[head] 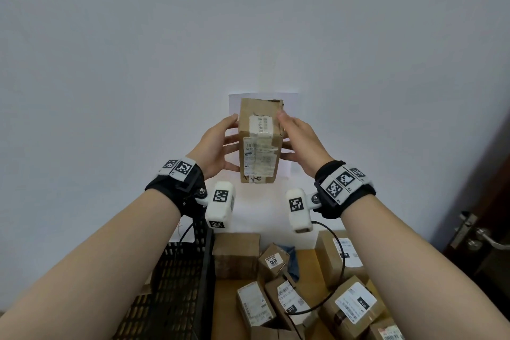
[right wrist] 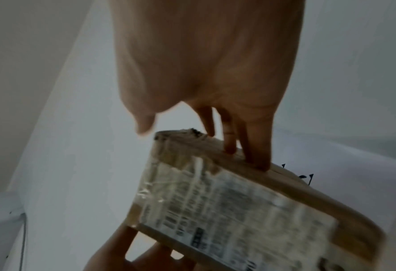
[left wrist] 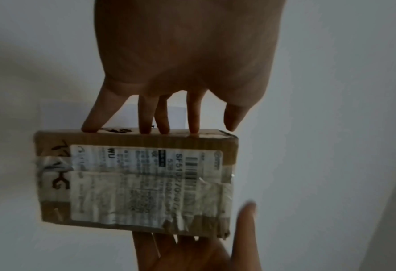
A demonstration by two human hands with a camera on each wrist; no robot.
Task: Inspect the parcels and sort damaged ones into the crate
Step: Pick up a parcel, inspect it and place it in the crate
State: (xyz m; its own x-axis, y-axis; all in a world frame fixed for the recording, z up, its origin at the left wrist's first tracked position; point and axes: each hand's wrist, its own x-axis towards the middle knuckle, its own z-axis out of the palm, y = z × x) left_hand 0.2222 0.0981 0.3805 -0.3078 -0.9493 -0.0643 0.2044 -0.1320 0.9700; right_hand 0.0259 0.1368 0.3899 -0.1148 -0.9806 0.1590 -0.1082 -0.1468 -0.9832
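A brown cardboard parcel (head: 260,143) with a wrinkled, taped white label is held upright in the air before a white wall. My left hand (head: 218,143) holds its left side and my right hand (head: 300,141) its right side, thumbs near the front. Its top right corner (head: 278,102) looks torn and dark. The left wrist view shows my left fingers (left wrist: 146,117) on one edge of the parcel (left wrist: 134,183). The right wrist view shows my right fingers (right wrist: 257,143) on the parcel (right wrist: 238,210) close to the frayed corner (right wrist: 187,132). A black perforated crate (head: 182,279) stands below left.
Several labelled cardboard parcels (head: 356,303) lie on a wooden table (head: 225,301) right of the crate, a larger plain box (head: 237,254) behind them. A door with a metal handle (head: 474,234) is at the right. A white sheet (head: 292,107) hangs on the wall behind the held parcel.
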